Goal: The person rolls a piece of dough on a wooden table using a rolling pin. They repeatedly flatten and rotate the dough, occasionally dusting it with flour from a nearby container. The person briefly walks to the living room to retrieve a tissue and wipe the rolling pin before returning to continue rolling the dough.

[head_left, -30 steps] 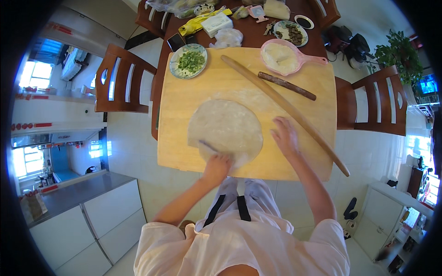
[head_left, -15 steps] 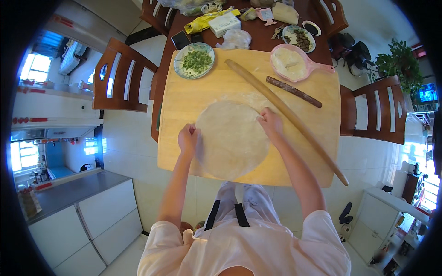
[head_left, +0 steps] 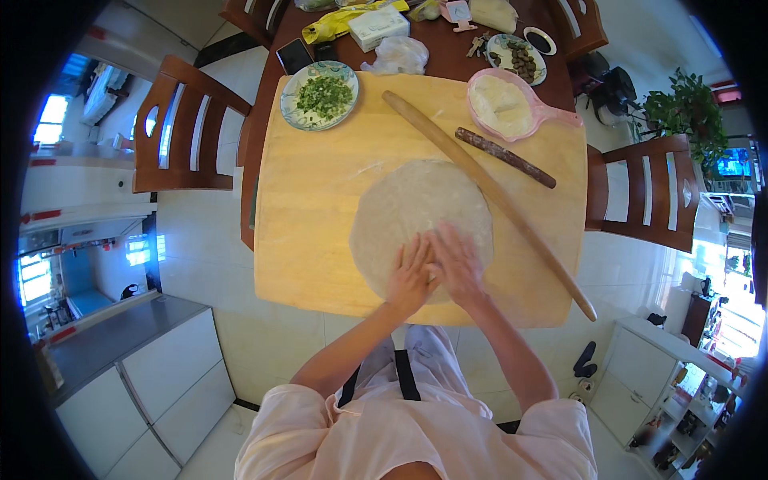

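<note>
Wooden board squarely across the dark red-brown counter, slatted wooden chairs to either side: left one, right one. Pale glossy tiles on the floor, a white cabinet with a grey top off to the left, a leafy plant far right.

Now the textures! Across the board's middle lies the dough sheet, thin, pale, near-round, softly mottled, its upper right edge right by a long, smooth, tapered rolling pin set aslant. Beyond that, a short dark rod, speckled with white. Pink pan with a handle, white powder inside; patterned plate at the board's upper left, heaped with chopped greens. Crinkled clear bag just behind.

And the hands! Left hand, palm down, fingers slightly spread, resting on the sheet's near part. Right hand right alongside, laid out flat over the dough, fingers extended, blurred; can't tell whether the two touch. Neither pinches anything.
</note>
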A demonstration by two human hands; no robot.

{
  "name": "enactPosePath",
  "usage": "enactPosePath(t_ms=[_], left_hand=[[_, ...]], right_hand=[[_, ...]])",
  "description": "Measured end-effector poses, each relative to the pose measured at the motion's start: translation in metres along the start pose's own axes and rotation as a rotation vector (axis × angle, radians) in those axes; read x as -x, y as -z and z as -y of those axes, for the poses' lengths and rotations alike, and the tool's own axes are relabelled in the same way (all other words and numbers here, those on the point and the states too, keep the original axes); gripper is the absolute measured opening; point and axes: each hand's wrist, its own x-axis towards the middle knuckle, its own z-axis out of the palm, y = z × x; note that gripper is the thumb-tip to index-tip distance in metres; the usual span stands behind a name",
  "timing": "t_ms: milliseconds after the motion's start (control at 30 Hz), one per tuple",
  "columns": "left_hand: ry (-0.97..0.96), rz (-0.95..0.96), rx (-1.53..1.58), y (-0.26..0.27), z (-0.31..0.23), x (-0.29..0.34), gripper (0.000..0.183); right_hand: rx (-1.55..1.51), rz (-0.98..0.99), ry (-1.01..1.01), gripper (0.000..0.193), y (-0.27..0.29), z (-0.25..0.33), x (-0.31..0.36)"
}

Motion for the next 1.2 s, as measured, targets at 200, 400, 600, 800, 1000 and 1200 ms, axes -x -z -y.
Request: enactPosePath(t_ms=[200,400,600,800,1000,1200], left_hand=[[0.145,-0.061,-0.060,0.044,0.066,0.013,0.067],[0.375,-0.158,-0.131,0.043,0.096,0.005,0.060],[-0.031,-0.019,-0.027,0.041,0.070,-0.044,0.063],[-0.192,-0.097,-0.175,0.029,0.097,-0.149,0.065],[0.038,-0.210,0.022,0.049,0.128,-0.130,0.042],[0.316,0.055,0.260,0.085,0.105,-0.139,0.027]], right_hand=[[0.211,0.051,0.072,0.067,0.010,-0.029,-0.106],[0.288,0.120,0.205,0.068,-0.062,0.037,-0.087],[0.093,0.018,-0.108,0.072,-0.013,-0.020,0.001],[0.202,-0.058,-0.068,0.070,-0.008,-0.020,-0.056],[0.029,-0.283,-0.164,0.062,0.002,-0.095,-0.018],[0.279,-0.349,-0.223,0.047,0.058,-0.116,-0.011]])
